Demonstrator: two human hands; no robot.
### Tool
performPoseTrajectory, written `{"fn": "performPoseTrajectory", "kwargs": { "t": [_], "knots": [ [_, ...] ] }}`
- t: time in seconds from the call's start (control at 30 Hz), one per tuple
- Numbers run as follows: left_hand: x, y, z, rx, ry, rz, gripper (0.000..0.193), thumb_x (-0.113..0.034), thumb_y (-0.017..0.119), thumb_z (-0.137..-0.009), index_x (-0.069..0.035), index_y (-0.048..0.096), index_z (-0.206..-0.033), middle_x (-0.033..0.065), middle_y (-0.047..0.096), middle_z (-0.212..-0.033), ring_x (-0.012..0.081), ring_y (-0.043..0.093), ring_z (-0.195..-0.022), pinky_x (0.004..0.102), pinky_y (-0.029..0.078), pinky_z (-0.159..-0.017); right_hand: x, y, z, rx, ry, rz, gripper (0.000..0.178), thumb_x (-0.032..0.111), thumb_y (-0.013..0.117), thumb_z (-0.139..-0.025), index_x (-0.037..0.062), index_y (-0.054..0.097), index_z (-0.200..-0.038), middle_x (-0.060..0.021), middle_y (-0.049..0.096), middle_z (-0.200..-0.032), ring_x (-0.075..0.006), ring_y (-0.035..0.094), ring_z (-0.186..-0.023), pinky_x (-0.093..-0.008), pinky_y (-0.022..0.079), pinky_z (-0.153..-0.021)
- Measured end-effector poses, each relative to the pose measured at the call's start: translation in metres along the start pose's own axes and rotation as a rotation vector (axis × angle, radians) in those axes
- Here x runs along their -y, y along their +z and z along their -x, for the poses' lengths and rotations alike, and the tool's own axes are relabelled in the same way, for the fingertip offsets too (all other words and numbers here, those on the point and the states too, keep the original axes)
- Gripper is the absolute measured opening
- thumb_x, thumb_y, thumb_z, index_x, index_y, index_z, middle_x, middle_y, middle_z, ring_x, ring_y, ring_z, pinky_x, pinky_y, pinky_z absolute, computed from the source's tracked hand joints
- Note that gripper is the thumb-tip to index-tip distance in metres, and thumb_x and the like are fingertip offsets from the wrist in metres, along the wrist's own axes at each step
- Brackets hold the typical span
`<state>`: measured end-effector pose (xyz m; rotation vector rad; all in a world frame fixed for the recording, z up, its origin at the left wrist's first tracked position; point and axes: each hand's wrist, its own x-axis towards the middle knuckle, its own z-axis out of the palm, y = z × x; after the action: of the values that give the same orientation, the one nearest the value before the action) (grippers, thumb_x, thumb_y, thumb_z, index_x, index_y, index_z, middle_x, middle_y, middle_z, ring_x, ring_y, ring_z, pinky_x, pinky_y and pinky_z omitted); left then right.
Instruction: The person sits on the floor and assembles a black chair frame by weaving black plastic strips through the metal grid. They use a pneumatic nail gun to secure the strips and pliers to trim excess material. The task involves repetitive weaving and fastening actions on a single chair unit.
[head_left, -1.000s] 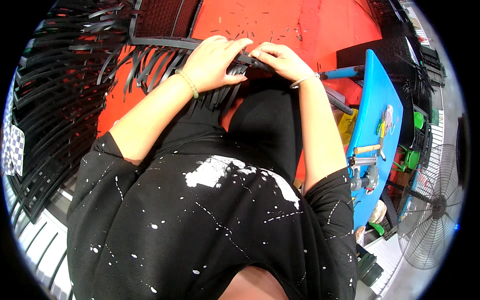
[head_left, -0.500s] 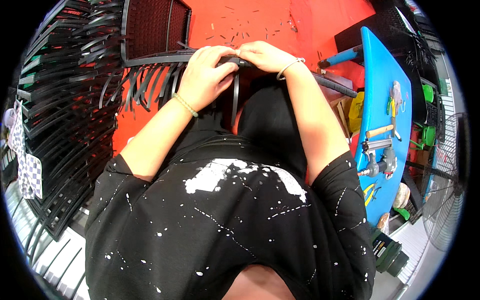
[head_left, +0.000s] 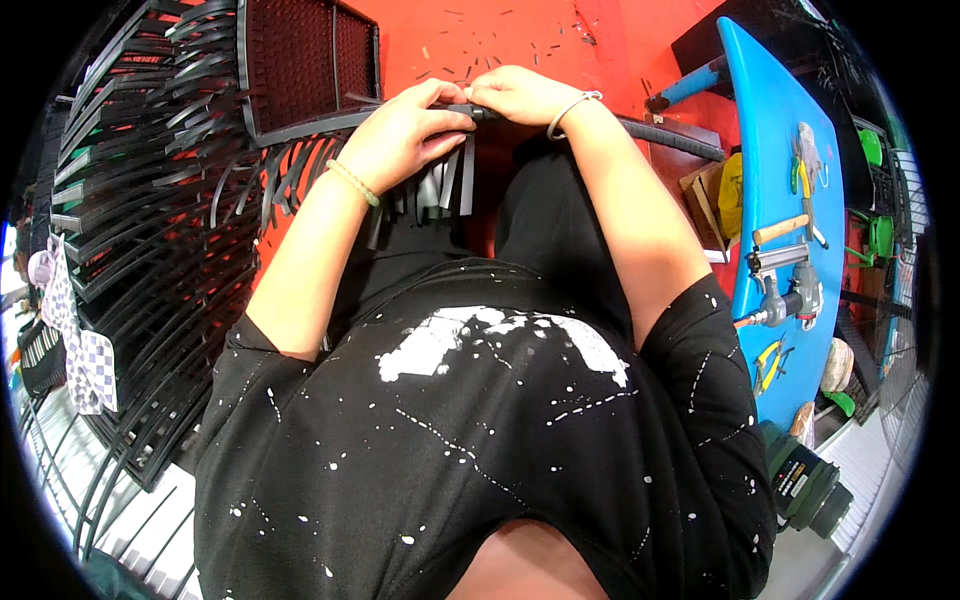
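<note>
A long black frame bar (head_left: 310, 128) runs across in front of me, joined to a panel of dark woven strips (head_left: 290, 70). My left hand (head_left: 415, 130), with a beaded bracelet, is closed at the bar, its thumb and fingers pinching a flat black plastic strip. Opposite it, my right hand (head_left: 525, 97) wears a pale bangle; its fingertips are pinched together on the same spot, almost touching the left ones. Loose strip ends (head_left: 448, 185) dangle below the bar under my left hand. The fingers partly hide where the strip meets the bar.
Stacked black frames with many loose strips (head_left: 150, 230) crowd the left. On the right stands a blue table (head_left: 790, 210) holding a hammer (head_left: 782, 229), a pneumatic tool (head_left: 785, 300) and pliers (head_left: 770, 365). Cut strip scraps (head_left: 480, 50) litter the red floor (head_left: 640, 40).
Both hands have moved slightly up and left, staying together at the bar. More strip ends now show beneath my left hand. The blue table sits farther right in view.
</note>
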<state>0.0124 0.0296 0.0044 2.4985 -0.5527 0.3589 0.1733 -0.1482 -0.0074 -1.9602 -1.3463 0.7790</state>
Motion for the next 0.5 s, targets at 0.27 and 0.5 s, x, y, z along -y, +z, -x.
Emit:
{"fn": "performPoseTrajectory", "kwargs": {
  "t": [0.27,0.5],
  "knots": [
    [-0.001,-0.002,-0.005,0.047,-0.046,0.037,0.021,-0.008,0.077,-0.083,-0.006,0.073,-0.103,0.0115,0.063,-0.113,0.0288,0.065,-0.106,0.0359,0.054,-0.091,0.007,-0.003,0.001,0.049,0.028,0.001,0.038,0.033,0.049,-0.102,0.0004,0.067,-0.1,-0.0108,0.065,-0.083,-0.0193,0.056,-0.079,-0.0346,0.047,-0.079],
    [-0.018,0.016,-0.001,-0.239,0.089,-0.282,0.013,-0.016,0.079,-0.076,-0.013,0.072,-0.087,0.001,0.055,-0.077,0.023,0.058,-0.08,0.0379,0.046,-0.07,0.006,0.003,0.009,-0.124,-0.039,-0.05,0.027,0.025,0.059,-0.097,0.0017,0.069,-0.107,-0.0104,0.068,-0.091,-0.0192,0.06,-0.085,-0.0342,0.049,-0.082]
  ]
}}
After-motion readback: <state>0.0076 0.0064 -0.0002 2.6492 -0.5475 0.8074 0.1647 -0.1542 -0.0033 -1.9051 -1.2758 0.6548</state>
